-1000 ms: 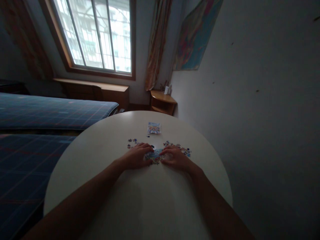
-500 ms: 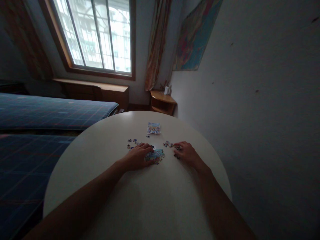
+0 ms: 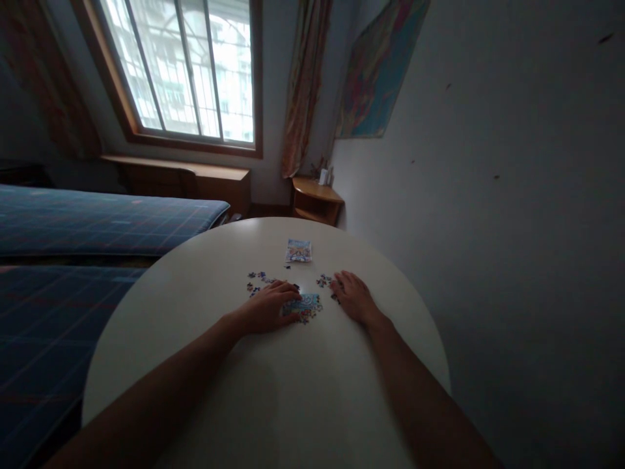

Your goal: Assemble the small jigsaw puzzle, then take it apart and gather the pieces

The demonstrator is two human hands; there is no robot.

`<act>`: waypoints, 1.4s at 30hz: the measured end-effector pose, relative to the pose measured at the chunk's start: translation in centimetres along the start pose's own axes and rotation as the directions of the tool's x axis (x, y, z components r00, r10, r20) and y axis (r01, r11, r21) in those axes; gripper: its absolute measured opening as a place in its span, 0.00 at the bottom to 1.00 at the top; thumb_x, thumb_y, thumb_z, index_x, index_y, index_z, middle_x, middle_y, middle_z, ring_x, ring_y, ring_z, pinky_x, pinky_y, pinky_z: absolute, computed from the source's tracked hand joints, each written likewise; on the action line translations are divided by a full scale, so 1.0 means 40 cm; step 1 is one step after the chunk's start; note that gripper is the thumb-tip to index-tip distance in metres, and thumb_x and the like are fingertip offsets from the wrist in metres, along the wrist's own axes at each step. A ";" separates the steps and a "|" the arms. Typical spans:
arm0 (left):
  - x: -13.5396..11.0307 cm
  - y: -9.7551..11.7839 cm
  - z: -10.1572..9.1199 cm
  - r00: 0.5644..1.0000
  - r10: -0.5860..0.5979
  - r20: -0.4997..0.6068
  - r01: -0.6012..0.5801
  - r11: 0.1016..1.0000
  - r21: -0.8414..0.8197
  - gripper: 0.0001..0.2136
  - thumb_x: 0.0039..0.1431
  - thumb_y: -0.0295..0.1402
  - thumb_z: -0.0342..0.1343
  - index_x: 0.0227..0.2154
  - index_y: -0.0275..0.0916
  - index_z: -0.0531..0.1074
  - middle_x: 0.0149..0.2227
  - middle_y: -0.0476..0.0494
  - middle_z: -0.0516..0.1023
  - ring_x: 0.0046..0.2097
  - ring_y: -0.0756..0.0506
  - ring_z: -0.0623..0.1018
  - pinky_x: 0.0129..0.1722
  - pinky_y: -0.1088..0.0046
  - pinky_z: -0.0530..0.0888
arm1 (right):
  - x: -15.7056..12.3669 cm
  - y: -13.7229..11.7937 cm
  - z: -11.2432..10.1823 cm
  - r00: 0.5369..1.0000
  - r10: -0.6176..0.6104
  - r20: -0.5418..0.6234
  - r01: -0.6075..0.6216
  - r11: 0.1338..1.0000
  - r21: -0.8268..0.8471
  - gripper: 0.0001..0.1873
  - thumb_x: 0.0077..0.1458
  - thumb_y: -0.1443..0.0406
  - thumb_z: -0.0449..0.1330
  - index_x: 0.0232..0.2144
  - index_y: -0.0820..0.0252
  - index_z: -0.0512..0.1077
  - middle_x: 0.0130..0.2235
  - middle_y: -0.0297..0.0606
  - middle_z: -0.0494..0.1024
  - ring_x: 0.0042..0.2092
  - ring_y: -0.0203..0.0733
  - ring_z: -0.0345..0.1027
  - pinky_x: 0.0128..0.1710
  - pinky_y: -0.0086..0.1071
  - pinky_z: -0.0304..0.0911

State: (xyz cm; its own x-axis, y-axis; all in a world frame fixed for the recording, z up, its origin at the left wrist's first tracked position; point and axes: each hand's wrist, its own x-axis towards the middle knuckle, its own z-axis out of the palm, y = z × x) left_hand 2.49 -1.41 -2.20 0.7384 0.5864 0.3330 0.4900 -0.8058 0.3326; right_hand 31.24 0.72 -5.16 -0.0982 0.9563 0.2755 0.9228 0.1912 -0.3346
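Observation:
A partly joined jigsaw puzzle (image 3: 308, 303) lies on the white round table (image 3: 293, 384). My left hand (image 3: 268, 306) rests over its left side, fingers stretched out and thumb along the lower edge. Beyond that hand, several loose puzzle pieces (image 3: 252, 284) are scattered. To the right, my right hand (image 3: 354, 296) lies low over another group of puzzle pieces (image 3: 323, 281), its fingers extended and covering some of them. I see nothing gripped in either hand, though the undersides of the fingers are hidden.
A small printed picture packet (image 3: 299, 251) lies near the table's far side, with a single dark piece (image 3: 287, 267) just in front of it. A blue plaid mattress (image 3: 112, 218) stands left of the table; a wall (image 3: 488, 260) rises on the right.
My right hand has moved slightly left and away from me, and now covers pieces that showed beneath its fingers. My left hand stays on the puzzle. The view has shifted a little.

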 end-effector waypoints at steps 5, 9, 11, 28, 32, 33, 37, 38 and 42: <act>-0.002 -0.001 -0.003 1.000 0.010 -0.001 -0.010 1.000 -0.010 0.16 0.63 0.43 0.55 0.50 0.43 0.70 0.53 0.41 0.72 0.55 0.40 0.70 0.58 0.61 0.64 | 0.005 0.028 -0.034 1.000 -0.029 -0.003 0.029 0.996 0.089 0.26 0.65 0.53 0.48 0.54 0.64 0.70 0.57 0.51 0.71 0.61 0.51 0.62 0.63 0.46 0.52; -0.003 -0.006 -0.002 1.000 0.030 -0.001 -0.030 1.000 -0.010 0.17 0.62 0.43 0.56 0.51 0.44 0.70 0.54 0.41 0.72 0.56 0.40 0.69 0.59 0.59 0.63 | -0.024 0.061 -0.060 0.994 0.015 0.110 -0.020 0.999 0.039 0.40 0.49 0.46 0.63 0.58 0.61 0.67 0.62 0.52 0.65 0.64 0.58 0.56 0.63 0.50 0.50; -0.003 -0.009 -0.002 0.999 0.039 0.002 -0.039 0.999 -0.005 0.17 0.61 0.43 0.56 0.51 0.44 0.70 0.53 0.41 0.72 0.56 0.40 0.69 0.59 0.59 0.62 | -0.035 0.071 -0.064 0.993 0.034 0.110 -0.039 0.998 0.043 0.41 0.48 0.45 0.63 0.60 0.58 0.65 0.63 0.50 0.63 0.65 0.58 0.54 0.64 0.50 0.49; -0.001 -0.007 -0.003 1.000 0.007 0.004 -0.007 1.000 -0.007 0.16 0.61 0.41 0.55 0.51 0.44 0.70 0.54 0.41 0.71 0.56 0.40 0.69 0.58 0.59 0.64 | -0.029 0.051 -0.076 0.998 0.032 -0.056 -0.024 0.990 0.137 0.14 0.48 0.59 0.65 0.38 0.56 0.80 0.49 0.44 0.76 0.51 0.48 0.69 0.56 0.41 0.58; 0.000 -0.013 0.002 1.000 0.000 0.007 0.000 1.000 0.010 0.17 0.61 0.41 0.55 0.51 0.44 0.70 0.55 0.41 0.70 0.56 0.39 0.69 0.58 0.58 0.65 | -0.033 0.057 -0.073 0.996 0.069 -0.050 -0.063 0.991 0.118 0.14 0.49 0.59 0.64 0.38 0.57 0.80 0.48 0.45 0.76 0.49 0.47 0.69 0.56 0.40 0.58; 0.000 -0.014 0.003 1.000 -0.003 0.007 0.003 1.000 0.013 0.17 0.61 0.41 0.55 0.51 0.45 0.70 0.55 0.41 0.70 0.56 0.39 0.69 0.58 0.58 0.65 | -0.034 0.059 -0.074 0.996 0.071 -0.051 -0.065 0.991 0.120 0.14 0.49 0.59 0.64 0.38 0.58 0.80 0.47 0.45 0.76 0.49 0.47 0.69 0.56 0.40 0.58; 0.001 -0.013 0.004 1.000 -0.004 0.006 0.004 1.000 0.008 0.17 0.60 0.41 0.56 0.51 0.45 0.70 0.55 0.41 0.70 0.56 0.39 0.69 0.58 0.58 0.65 | -0.037 0.058 -0.075 0.996 0.061 -0.059 -0.052 0.989 0.139 0.13 0.49 0.59 0.63 0.37 0.57 0.80 0.45 0.43 0.77 0.49 0.46 0.69 0.55 0.40 0.59; 0.001 -0.013 0.004 1.000 -0.003 0.007 0.003 1.000 0.007 0.17 0.60 0.40 0.56 0.51 0.45 0.70 0.55 0.41 0.70 0.56 0.39 0.69 0.58 0.58 0.65 | -0.038 0.058 -0.074 0.996 0.059 -0.061 -0.049 0.988 0.146 0.13 0.49 0.59 0.63 0.37 0.57 0.80 0.45 0.43 0.78 0.49 0.46 0.69 0.54 0.40 0.59; 0.003 -0.014 0.005 1.000 -0.003 0.006 0.003 1.000 0.003 0.16 0.60 0.40 0.56 0.50 0.44 0.70 0.55 0.41 0.70 0.56 0.39 0.69 0.58 0.58 0.65 | -0.038 0.061 -0.068 0.995 0.075 -0.070 -0.064 0.987 0.148 0.12 0.49 0.60 0.63 0.35 0.59 0.79 0.47 0.46 0.77 0.50 0.48 0.69 0.55 0.41 0.59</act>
State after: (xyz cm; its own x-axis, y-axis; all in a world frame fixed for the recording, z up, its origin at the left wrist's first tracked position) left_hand 2.40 -0.90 -2.53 0.7395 0.5884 0.3270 0.4935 -0.8042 0.3311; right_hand 34.65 -0.88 -3.96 -0.0021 0.9501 0.3119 0.8617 0.1599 -0.4815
